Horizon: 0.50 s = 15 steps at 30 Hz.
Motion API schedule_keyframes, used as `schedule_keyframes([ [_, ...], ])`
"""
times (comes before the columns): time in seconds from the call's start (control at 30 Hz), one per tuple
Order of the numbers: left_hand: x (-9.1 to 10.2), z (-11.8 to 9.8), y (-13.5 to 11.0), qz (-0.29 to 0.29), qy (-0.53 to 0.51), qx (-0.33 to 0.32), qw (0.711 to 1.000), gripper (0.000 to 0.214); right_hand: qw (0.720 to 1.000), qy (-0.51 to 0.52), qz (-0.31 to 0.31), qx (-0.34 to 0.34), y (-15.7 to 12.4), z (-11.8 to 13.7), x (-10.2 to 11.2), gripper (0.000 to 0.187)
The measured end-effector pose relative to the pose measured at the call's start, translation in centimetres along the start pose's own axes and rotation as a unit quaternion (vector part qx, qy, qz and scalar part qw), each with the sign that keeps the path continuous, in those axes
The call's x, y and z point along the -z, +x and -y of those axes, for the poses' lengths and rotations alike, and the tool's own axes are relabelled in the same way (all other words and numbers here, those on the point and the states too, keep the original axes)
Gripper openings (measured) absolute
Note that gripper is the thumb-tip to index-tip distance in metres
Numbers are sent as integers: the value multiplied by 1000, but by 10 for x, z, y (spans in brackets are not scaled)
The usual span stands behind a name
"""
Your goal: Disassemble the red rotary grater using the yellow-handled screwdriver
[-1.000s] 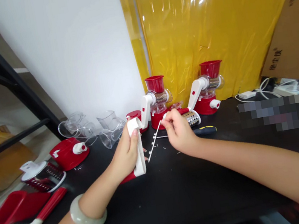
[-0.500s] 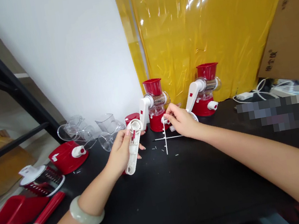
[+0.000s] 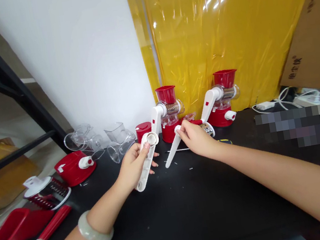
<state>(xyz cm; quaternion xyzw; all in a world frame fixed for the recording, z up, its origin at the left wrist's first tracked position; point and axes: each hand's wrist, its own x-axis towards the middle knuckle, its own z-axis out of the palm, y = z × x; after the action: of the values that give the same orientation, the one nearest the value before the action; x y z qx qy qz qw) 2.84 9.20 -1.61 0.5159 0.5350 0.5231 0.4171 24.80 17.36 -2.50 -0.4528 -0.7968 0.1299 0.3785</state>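
My left hand (image 3: 132,166) grips a white crank handle (image 3: 147,160) with a round socket at its upper end, held slanted above the black table (image 3: 193,208). My right hand (image 3: 195,138) pinches the top of a narrow white plastic strip (image 3: 173,153) that slants down to the left, its lower tip close to the table. The two pieces are a little apart. A pale bangle sits on my left wrist.
Two red-and-white rotary graters (image 3: 168,112) (image 3: 222,97) stand at the back by a yellow sheet. Clear cups (image 3: 117,138), a red base (image 3: 74,167), a blade disc (image 3: 46,191) and a red pusher (image 3: 21,229) lie left. Cables (image 3: 270,103) and a cardboard box (image 3: 316,44) are right.
My left hand has tilted the crank handle so its socket end faces up. The white strip in my right hand swung from vertical to slanting left, and the hand dropped slightly.
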Motion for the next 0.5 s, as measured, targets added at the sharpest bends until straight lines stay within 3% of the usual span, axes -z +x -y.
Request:
schedule_keyframes([
  [0.2,3,0,4,-26,54,14,998,51,996,-54,-34,-65,7,-6,-1,20],
  [0.5,8,6,7,2,74,11,997,47,996,-42,10,-82,4,2,-17,20],
])
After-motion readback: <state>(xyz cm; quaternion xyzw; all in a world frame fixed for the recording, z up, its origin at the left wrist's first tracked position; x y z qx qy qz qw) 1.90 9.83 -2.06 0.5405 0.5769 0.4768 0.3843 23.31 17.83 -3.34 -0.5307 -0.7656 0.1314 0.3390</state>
